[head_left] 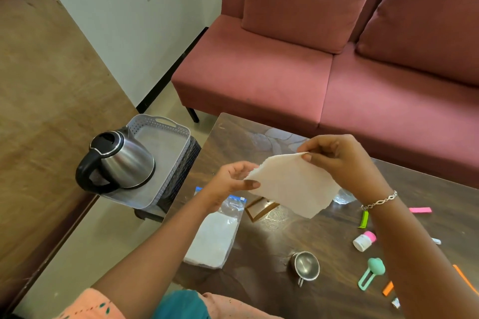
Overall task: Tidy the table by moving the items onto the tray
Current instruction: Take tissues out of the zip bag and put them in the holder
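White tissue (290, 184), grey perforated tray (166, 132), pink sofa (285, 72), dark brown table (259, 241).

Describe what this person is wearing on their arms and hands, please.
The left hand and right hand are bare, without gloves. A thin silver chain bracelet circles the right wrist. Forearms are uncovered; near the left upper arm shows a peach sleeve with small green marks.
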